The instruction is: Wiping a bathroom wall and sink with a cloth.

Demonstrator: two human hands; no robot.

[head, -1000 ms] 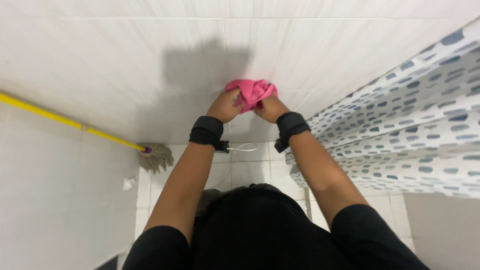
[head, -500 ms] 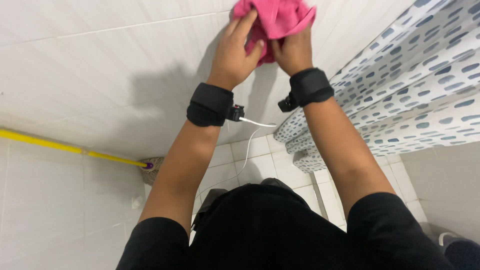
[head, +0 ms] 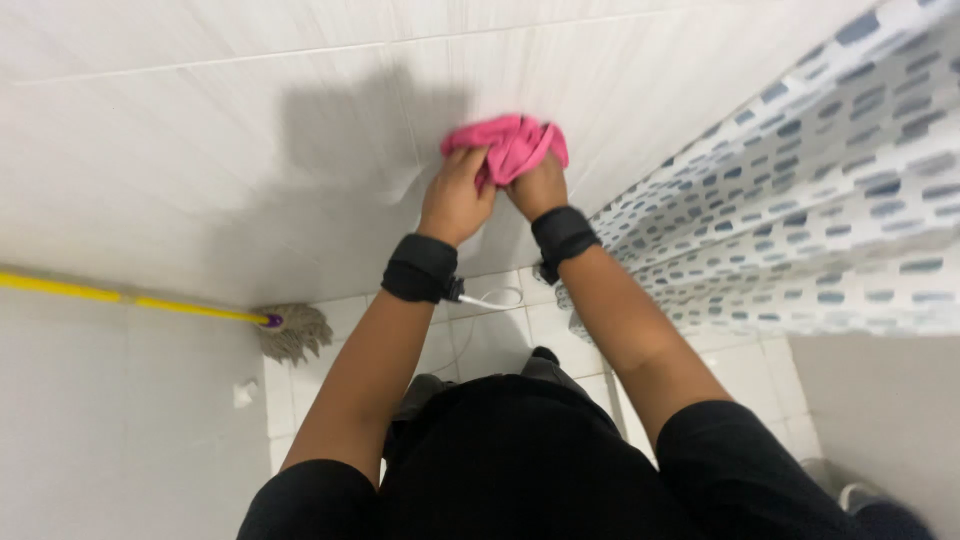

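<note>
A crumpled pink cloth (head: 510,142) is pressed against the white tiled wall (head: 250,130) in front of me. My left hand (head: 455,197) and my right hand (head: 537,187) both grip it from below, side by side. Each wrist carries a black band, and a thin white cable hangs from the left one. My dark shirt fills the bottom of the view.
A white shower curtain with blue-grey dashes (head: 800,200) hangs close on the right. A mop with a yellow handle (head: 130,300) and grey head (head: 292,330) leans in the left corner on the white tiled floor (head: 490,340). A small white scrap (head: 243,393) lies on the floor.
Both hands and the pink cloth slid up the wall and are now back lower, near mid-wall. The view has tilted down again, showing the mop head.
</note>
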